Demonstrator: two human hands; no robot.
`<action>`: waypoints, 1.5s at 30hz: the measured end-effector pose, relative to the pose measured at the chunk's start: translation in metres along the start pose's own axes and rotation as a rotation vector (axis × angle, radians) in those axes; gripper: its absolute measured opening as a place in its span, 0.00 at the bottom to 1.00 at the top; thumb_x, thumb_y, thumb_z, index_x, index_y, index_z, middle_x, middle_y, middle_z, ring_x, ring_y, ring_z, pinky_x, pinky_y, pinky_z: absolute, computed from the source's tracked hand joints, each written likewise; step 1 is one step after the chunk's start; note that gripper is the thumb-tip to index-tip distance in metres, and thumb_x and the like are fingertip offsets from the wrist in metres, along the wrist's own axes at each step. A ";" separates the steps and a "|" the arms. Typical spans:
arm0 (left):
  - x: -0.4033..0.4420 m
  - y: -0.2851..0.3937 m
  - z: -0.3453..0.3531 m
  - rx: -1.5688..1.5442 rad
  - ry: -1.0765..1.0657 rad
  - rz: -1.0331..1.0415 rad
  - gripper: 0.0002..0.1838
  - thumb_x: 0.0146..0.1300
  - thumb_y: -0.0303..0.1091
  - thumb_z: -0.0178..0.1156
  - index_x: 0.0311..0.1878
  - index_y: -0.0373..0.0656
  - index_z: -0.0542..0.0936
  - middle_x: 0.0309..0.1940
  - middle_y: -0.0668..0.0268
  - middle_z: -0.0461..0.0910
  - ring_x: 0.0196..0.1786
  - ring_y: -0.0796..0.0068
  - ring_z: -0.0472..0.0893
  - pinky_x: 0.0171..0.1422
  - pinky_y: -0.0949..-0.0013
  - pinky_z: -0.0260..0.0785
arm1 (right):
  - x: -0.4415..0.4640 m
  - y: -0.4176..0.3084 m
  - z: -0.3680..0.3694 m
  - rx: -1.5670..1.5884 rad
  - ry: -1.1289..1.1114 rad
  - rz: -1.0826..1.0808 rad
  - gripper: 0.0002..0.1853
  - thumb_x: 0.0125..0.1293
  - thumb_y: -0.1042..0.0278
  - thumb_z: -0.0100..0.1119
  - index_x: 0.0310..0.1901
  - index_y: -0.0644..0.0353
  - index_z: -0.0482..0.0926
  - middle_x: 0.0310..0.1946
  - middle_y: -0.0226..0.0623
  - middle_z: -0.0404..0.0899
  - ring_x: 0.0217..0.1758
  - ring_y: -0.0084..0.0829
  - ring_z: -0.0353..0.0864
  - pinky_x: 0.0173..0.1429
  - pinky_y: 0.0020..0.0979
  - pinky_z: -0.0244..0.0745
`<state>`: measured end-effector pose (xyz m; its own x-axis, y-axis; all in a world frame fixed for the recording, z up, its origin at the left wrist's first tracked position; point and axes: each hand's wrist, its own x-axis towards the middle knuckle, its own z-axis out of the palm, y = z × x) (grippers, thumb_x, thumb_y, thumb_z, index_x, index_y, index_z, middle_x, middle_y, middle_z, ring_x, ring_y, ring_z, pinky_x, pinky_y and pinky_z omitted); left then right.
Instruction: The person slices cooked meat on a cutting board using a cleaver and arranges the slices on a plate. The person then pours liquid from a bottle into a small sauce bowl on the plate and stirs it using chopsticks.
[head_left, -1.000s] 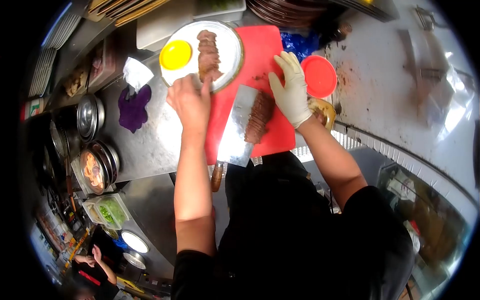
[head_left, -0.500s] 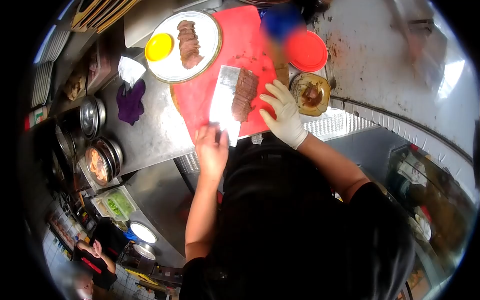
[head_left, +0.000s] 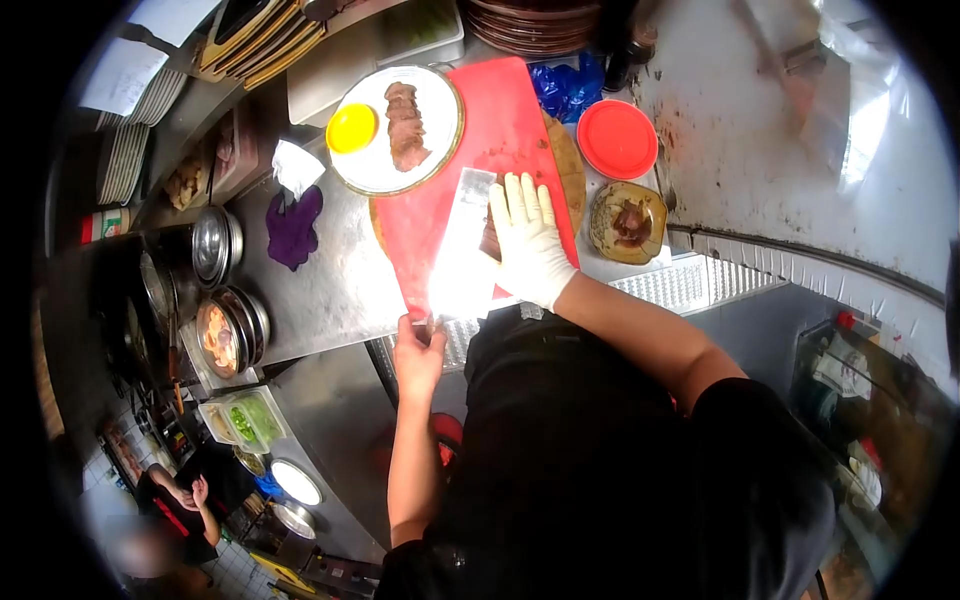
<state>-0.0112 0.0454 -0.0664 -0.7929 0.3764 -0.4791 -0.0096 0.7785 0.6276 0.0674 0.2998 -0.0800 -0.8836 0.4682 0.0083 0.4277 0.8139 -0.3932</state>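
My left hand [head_left: 418,358] is bare and closed round the handle end of a broad-bladed cleaver [head_left: 466,235]. The shiny blade lies low over a red cutting board [head_left: 425,225], against the left side of the sliced meat [head_left: 490,240]. My right hand [head_left: 528,240], in a pale glove, rests flat on that meat with its fingers stretched out, hiding most of it. Farther up, a white plate [head_left: 440,100] carries a row of meat slices [head_left: 405,125] and a small yellow dish [head_left: 351,128].
Right of the board are a red plate [head_left: 617,138], a bowl of brown sauce [head_left: 630,222] and a blue plastic bag [head_left: 568,88]. A purple cloth [head_left: 292,228] lies left. Metal bowls [head_left: 232,330] stand on the left counter. Another person [head_left: 180,500] is at lower left.
My right hand has moved from beside the sliced meat onto the top of it. My left hand has drawn back toward my body on the cleaver. The whole view has shifted.
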 end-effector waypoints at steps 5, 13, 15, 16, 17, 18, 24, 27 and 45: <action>0.020 -0.052 0.016 -0.305 -0.279 0.154 0.21 0.69 0.23 0.67 0.63 0.44 0.75 0.29 0.72 0.79 0.30 0.79 0.77 0.36 0.69 0.73 | 0.010 0.000 0.017 0.021 0.033 -0.014 0.54 0.65 0.39 0.69 0.79 0.72 0.57 0.80 0.71 0.54 0.86 0.67 0.49 0.87 0.62 0.39; -0.013 0.008 0.009 -0.639 -0.302 -0.001 0.15 0.71 0.19 0.63 0.58 0.41 0.78 0.29 0.78 0.74 0.27 0.89 0.69 0.30 0.78 0.61 | 0.043 -0.007 -0.022 0.105 0.118 -0.209 0.49 0.66 0.40 0.68 0.79 0.66 0.61 0.78 0.70 0.57 0.84 0.67 0.54 0.86 0.63 0.43; -0.002 0.036 -0.004 -0.591 -0.228 0.011 0.15 0.71 0.19 0.63 0.58 0.40 0.77 0.30 0.77 0.74 0.29 0.89 0.69 0.31 0.78 0.61 | 0.078 -0.014 -0.033 0.144 0.194 -0.280 0.46 0.67 0.43 0.67 0.78 0.63 0.63 0.79 0.65 0.59 0.83 0.64 0.56 0.86 0.63 0.45; 0.008 0.049 -0.009 -0.566 -0.189 0.021 0.15 0.71 0.19 0.63 0.59 0.40 0.77 0.31 0.77 0.74 0.29 0.89 0.69 0.32 0.78 0.61 | 0.099 -0.014 -0.031 0.140 0.204 -0.303 0.46 0.67 0.43 0.67 0.78 0.62 0.63 0.78 0.64 0.59 0.83 0.64 0.56 0.86 0.63 0.46; 0.022 0.059 -0.014 -0.601 -0.183 0.050 0.15 0.71 0.20 0.62 0.60 0.38 0.77 0.33 0.76 0.76 0.31 0.89 0.70 0.32 0.79 0.62 | 0.121 -0.013 -0.027 0.136 0.214 -0.326 0.45 0.66 0.43 0.67 0.78 0.62 0.64 0.78 0.63 0.60 0.83 0.63 0.57 0.86 0.62 0.47; 0.035 0.072 -0.017 -0.623 -0.151 0.061 0.16 0.71 0.19 0.61 0.60 0.37 0.77 0.35 0.74 0.77 0.32 0.89 0.70 0.33 0.79 0.62 | 0.142 -0.011 -0.022 0.133 0.223 -0.350 0.45 0.66 0.43 0.67 0.78 0.61 0.64 0.78 0.62 0.61 0.83 0.62 0.57 0.85 0.62 0.48; 0.089 0.097 -0.028 -0.674 -0.125 0.057 0.16 0.69 0.19 0.60 0.58 0.38 0.79 0.32 0.75 0.78 0.28 0.88 0.72 0.31 0.78 0.63 | 0.211 -0.002 0.002 0.114 0.269 -0.395 0.44 0.67 0.41 0.66 0.77 0.59 0.66 0.74 0.58 0.66 0.80 0.58 0.62 0.84 0.60 0.52; 0.103 0.094 -0.027 -0.684 -0.125 0.088 0.17 0.69 0.19 0.60 0.60 0.39 0.79 0.30 0.76 0.77 0.25 0.88 0.70 0.26 0.77 0.61 | 0.219 0.000 0.010 0.102 0.254 -0.381 0.43 0.67 0.42 0.65 0.77 0.59 0.66 0.74 0.58 0.66 0.80 0.58 0.62 0.85 0.59 0.51; 0.111 0.099 -0.053 -0.557 -0.140 0.069 0.19 0.67 0.18 0.61 0.62 0.34 0.79 0.37 0.72 0.82 0.32 0.87 0.74 0.35 0.78 0.66 | 0.222 0.000 0.016 0.023 0.236 -0.297 0.41 0.70 0.42 0.60 0.76 0.62 0.68 0.75 0.56 0.68 0.81 0.53 0.63 0.85 0.55 0.51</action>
<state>-0.1322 0.1376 -0.0246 -0.7150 0.5097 -0.4785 -0.3101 0.3822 0.8705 -0.1315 0.3985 -0.0926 -0.8990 0.2818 0.3352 0.1531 0.9194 -0.3623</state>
